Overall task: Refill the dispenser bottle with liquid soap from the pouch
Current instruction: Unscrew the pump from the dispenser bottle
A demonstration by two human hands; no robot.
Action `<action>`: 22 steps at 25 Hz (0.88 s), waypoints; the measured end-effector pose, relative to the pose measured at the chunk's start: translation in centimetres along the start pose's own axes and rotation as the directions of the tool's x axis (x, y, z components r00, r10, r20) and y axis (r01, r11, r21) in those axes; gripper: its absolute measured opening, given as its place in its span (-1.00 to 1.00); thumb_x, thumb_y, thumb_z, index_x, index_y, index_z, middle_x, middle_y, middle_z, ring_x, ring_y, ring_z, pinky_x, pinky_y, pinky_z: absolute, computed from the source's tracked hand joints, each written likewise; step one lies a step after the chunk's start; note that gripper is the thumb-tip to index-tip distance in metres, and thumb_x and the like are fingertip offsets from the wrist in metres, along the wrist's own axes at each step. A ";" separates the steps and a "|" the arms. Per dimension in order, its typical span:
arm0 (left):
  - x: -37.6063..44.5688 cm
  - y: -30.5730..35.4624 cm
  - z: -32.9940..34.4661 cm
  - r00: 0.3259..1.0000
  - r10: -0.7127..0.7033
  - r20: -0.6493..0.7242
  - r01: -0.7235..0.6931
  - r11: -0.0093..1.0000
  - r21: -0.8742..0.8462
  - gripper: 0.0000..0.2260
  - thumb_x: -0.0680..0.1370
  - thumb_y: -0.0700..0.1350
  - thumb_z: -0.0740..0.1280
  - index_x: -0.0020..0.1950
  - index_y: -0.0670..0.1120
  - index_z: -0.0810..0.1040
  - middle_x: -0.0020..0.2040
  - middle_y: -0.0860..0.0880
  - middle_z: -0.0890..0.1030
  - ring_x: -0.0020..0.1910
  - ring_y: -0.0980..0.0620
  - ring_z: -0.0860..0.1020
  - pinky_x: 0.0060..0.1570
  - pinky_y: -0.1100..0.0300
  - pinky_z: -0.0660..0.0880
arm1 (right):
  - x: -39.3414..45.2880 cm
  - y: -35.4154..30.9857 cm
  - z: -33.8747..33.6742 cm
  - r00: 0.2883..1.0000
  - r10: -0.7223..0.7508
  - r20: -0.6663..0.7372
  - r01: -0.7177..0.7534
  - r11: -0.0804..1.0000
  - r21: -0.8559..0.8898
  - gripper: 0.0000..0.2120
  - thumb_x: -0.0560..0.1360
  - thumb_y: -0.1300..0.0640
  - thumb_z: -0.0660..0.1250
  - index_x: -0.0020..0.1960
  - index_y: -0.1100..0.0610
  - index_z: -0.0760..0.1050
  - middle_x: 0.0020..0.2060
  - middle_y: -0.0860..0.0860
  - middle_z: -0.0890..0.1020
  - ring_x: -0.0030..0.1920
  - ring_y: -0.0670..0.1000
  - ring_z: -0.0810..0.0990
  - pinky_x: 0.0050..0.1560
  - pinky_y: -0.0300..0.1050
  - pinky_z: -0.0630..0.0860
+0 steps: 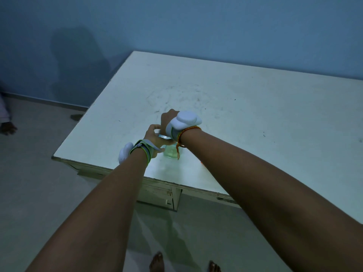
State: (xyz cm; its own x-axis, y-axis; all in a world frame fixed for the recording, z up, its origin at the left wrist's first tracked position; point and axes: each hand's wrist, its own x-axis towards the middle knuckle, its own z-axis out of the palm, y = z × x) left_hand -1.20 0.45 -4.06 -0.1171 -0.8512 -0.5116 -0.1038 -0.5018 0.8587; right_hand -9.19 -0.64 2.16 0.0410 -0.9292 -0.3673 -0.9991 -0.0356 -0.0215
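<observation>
The dispenser bottle (172,153) stands upright near the front edge of the white table (235,99), long axis vertical, its top hidden under the hands; pale greenish liquid shows in its lower part. The left hand (155,135) curls round its upper part; the right hand (170,119) bends down over the top, its grasp hidden by the wrist.
</observation>
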 end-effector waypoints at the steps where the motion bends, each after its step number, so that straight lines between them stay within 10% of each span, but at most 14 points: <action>1: -0.1 0.1 0.0 1.000 -0.011 0.000 0.011 1.000 0.008 -0.57 0.41 -0.44 0.34 0.07 -0.02 0.29 -0.07 -0.12 0.44 -0.01 -0.14 0.38 -0.01 -0.03 0.40 | 0.4 0.0 0.5 0.998 -0.065 0.004 0.065 0.998 -0.026 -0.82 0.62 0.16 0.03 -0.07 0.10 0.38 -0.11 0.18 0.43 -0.29 -0.05 0.39 -0.36 -0.26 0.26; 4: 0.0 0.2 0.1 1.000 -0.014 0.011 0.013 1.000 0.020 -0.54 0.40 -0.42 0.38 0.10 -0.02 0.27 0.00 -0.13 0.42 0.01 -0.14 0.38 -0.01 -0.01 0.41 | -0.3 0.8 -1.0 0.971 -0.238 -0.021 0.235 0.967 -0.093 -0.71 0.63 0.28 0.06 0.32 0.21 0.37 0.26 0.13 0.44 -0.20 -0.19 0.40 -0.46 -0.56 0.41; 8: 0.0 0.1 0.0 1.000 -0.005 0.013 0.004 0.999 0.039 -0.51 0.37 -0.38 0.43 0.12 -0.02 0.29 0.04 -0.13 0.44 0.03 -0.15 0.41 0.00 -0.03 0.45 | -0.3 0.9 -1.1 0.989 -0.148 0.021 0.147 0.989 0.029 -0.65 0.63 0.27 0.10 -0.34 0.11 0.24 -0.38 0.01 0.27 -0.42 -0.13 0.21 -0.68 -0.32 0.32; 12: 0.0 0.1 0.1 1.000 0.000 0.015 0.000 1.000 0.015 -0.50 0.36 -0.36 0.45 0.16 -0.05 0.31 -0.05 -0.08 0.48 0.05 -0.14 0.42 0.01 -0.04 0.47 | -0.3 1.0 -0.8 0.994 -0.112 0.013 0.113 0.983 -0.147 -0.69 0.61 0.09 0.12 0.31 0.15 0.39 0.19 0.06 0.52 0.16 0.06 0.52 0.06 -0.12 0.45; 15: -0.1 0.0 0.0 1.000 0.014 0.018 -0.014 1.000 0.012 -0.52 0.37 -0.38 0.43 0.11 -0.04 0.30 -0.10 -0.07 0.48 0.03 -0.15 0.42 -0.15 0.02 0.49 | -0.3 1.1 -0.9 0.996 -0.080 -0.048 0.071 0.983 -0.171 -0.78 0.61 0.07 0.14 -0.10 0.14 0.47 -0.24 0.01 0.53 -0.23 0.01 0.53 -0.42 -0.24 0.30; 20: -0.1 0.0 -0.2 0.999 0.025 0.020 -0.026 0.999 0.043 -0.52 0.36 -0.34 0.46 0.12 -0.03 0.31 -0.17 0.01 0.49 0.02 -0.15 0.44 -0.16 0.07 0.50 | -0.4 1.6 -1.8 0.987 -0.147 0.068 0.157 0.969 -0.192 -0.54 0.55 0.09 0.26 0.41 0.16 0.28 0.26 0.06 0.45 0.12 0.07 0.47 0.11 -0.13 0.42; 22: -0.1 -0.1 -0.3 0.999 0.024 0.023 -0.025 0.999 0.048 -0.53 0.37 -0.34 0.45 0.12 -0.04 0.31 -0.16 0.00 0.49 0.02 -0.15 0.44 -0.05 -0.03 0.49 | -0.2 1.7 -1.4 0.988 -0.147 0.037 0.151 0.971 -0.185 -0.73 0.57 0.06 0.21 0.21 0.15 0.44 -0.09 0.01 0.53 -0.16 -0.01 0.47 -0.18 -0.24 0.39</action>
State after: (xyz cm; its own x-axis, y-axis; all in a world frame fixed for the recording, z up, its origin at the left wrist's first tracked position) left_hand -0.92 0.53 -4.11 -0.1421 -0.8592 -0.4915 -0.1477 -0.4726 0.8688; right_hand -10.86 -1.07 3.50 0.1877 -0.8998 -0.3939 -0.9653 -0.2430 0.0953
